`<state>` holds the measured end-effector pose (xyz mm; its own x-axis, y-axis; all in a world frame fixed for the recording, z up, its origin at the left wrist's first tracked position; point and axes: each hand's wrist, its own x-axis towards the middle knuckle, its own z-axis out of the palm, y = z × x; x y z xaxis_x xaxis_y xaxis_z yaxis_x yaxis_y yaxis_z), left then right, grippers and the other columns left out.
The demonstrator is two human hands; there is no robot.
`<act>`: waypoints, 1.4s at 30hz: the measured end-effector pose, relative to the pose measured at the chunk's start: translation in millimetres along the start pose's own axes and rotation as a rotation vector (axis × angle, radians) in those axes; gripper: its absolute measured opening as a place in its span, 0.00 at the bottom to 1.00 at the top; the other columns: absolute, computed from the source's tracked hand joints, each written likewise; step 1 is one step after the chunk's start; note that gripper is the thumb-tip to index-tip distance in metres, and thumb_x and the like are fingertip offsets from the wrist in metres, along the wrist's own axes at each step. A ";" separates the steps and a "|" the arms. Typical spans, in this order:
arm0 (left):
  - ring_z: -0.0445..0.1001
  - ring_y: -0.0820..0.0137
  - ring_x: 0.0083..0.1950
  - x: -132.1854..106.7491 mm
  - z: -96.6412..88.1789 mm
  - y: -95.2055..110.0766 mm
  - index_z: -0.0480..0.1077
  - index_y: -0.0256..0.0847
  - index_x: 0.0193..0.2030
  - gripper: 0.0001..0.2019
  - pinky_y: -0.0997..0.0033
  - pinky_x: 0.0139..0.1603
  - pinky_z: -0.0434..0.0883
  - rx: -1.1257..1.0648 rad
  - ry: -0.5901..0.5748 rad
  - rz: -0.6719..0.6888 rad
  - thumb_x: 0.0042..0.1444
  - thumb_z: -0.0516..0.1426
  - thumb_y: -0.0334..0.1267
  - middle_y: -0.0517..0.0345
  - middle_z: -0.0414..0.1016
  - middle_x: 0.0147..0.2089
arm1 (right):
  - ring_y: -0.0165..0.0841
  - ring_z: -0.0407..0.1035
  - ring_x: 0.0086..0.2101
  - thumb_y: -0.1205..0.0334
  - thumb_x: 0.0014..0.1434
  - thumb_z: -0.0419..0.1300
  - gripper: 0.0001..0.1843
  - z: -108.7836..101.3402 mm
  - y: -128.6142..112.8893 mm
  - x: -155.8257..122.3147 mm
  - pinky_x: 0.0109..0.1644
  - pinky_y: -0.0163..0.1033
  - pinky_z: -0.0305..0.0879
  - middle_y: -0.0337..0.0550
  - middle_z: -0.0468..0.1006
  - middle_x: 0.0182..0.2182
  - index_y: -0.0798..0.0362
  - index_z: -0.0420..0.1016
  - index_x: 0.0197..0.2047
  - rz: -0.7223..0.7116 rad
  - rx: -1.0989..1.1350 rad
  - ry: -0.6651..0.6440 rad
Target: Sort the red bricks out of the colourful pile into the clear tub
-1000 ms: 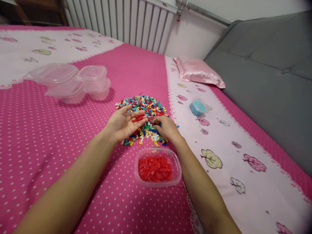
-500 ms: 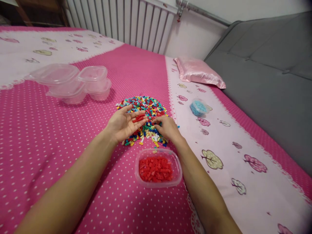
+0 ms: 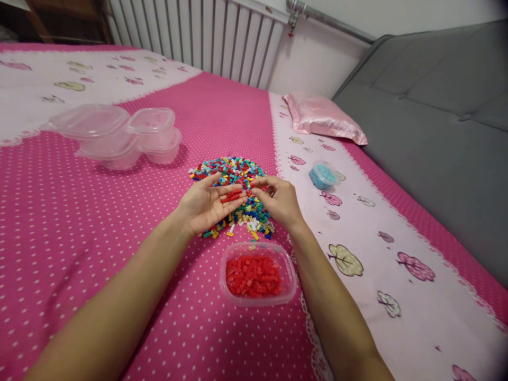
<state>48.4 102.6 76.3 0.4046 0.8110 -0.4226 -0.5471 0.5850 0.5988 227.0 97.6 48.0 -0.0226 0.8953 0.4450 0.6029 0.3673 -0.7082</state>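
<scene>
A pile of small mixed-colour bricks (image 3: 234, 172) lies on the pink dotted bedspread. My left hand (image 3: 206, 203) hovers palm up over its near edge, fingers slightly cupped, with several red bricks (image 3: 232, 197) resting on them. My right hand (image 3: 278, 198) is lifted just beside the left fingertips, its fingers pinched together on a small piece I cannot make out. In front of the pile stands a clear tub (image 3: 291, 280) filled with red bricks (image 3: 254, 275).
A stack of clear empty tubs and lids (image 3: 115, 132) sits at the back left. A small tub of light-blue bricks (image 3: 323, 175) stands to the right on the pale band. A pink pillow (image 3: 323, 116), a grey headboard (image 3: 432, 116) and a radiator (image 3: 206, 32) lie beyond.
My right hand has risen off the pile and moved toward the left fingertips, fingers now pinched. The left hand has stayed in place, still carrying red bricks.
</scene>
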 end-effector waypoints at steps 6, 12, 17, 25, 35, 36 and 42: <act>0.79 0.64 0.34 3.0 -1.4 -4.8 0.66 0.24 0.49 0.17 0.67 0.43 0.78 -0.013 -0.085 -0.050 0.66 0.44 0.36 0.42 0.76 0.34 | 0.25 0.62 0.23 0.62 0.55 0.62 0.08 -1.6 -15.3 -3.3 0.31 0.33 0.61 0.40 0.77 0.30 0.53 0.80 0.37 -0.140 0.042 -0.093; 0.79 0.61 0.37 0.1 -0.6 -3.2 0.66 0.27 0.48 0.16 0.68 0.40 0.78 0.003 -0.049 -0.045 0.66 0.44 0.37 0.40 0.76 0.36 | 0.25 0.63 0.23 0.63 0.55 0.60 0.10 -3.0 -10.9 -2.0 0.32 0.34 0.62 0.41 0.80 0.33 0.54 0.81 0.39 -0.050 0.044 0.039; 0.77 0.65 0.31 -2.8 -2.5 3.5 0.66 0.25 0.48 0.15 0.75 0.29 0.77 -0.007 0.031 0.014 0.65 0.46 0.36 0.43 0.75 0.32 | 0.29 0.66 0.25 0.63 0.54 0.59 0.11 -7.2 7.4 0.8 0.37 0.37 0.65 0.40 0.81 0.32 0.52 0.81 0.39 0.162 -0.072 0.139; 0.69 0.73 0.21 -0.2 -2.7 7.7 0.67 0.34 0.34 0.10 0.81 0.16 0.68 -0.048 0.151 0.068 0.62 0.47 0.30 0.55 0.68 0.23 | 0.38 0.70 0.44 0.67 0.58 0.56 0.15 1.1 29.2 -0.1 0.53 0.44 0.63 0.46 0.79 0.45 0.51 0.78 0.47 0.127 -0.417 -0.074; 0.56 0.81 0.13 -0.2 -5.0 7.9 0.64 0.36 0.28 0.14 0.88 0.07 0.49 -0.054 0.063 -0.006 0.64 0.44 0.26 0.64 0.57 0.18 | 0.40 0.67 0.50 0.64 0.62 0.55 0.16 19.0 38.8 -2.2 0.57 0.45 0.59 0.50 0.76 0.49 0.54 0.75 0.52 0.023 -0.542 -0.220; 0.56 0.82 0.13 0.0 -5.0 7.9 0.64 0.36 0.28 0.14 0.88 0.07 0.49 -0.056 0.056 -0.011 0.64 0.44 0.26 0.65 0.57 0.18 | 0.40 0.67 0.50 0.63 0.62 0.55 0.16 19.3 38.1 -2.6 0.56 0.45 0.60 0.50 0.77 0.49 0.54 0.75 0.51 0.027 -0.542 -0.210; 0.68 0.80 0.18 2.0 -4.2 6.9 0.66 0.33 0.36 0.12 0.91 0.14 0.64 -0.079 0.084 -0.022 0.65 0.43 0.27 0.56 0.68 0.23 | 0.40 0.69 0.47 0.62 0.61 0.58 0.12 17.9 35.4 -3.7 0.53 0.44 0.62 0.47 0.79 0.45 0.52 0.78 0.46 0.050 -0.541 -0.155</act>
<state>42.4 108.2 76.8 0.3562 0.7941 -0.4925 -0.5964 0.5989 0.5344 234.1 111.8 11.5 -0.0760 0.9498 0.3034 0.9283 0.1785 -0.3263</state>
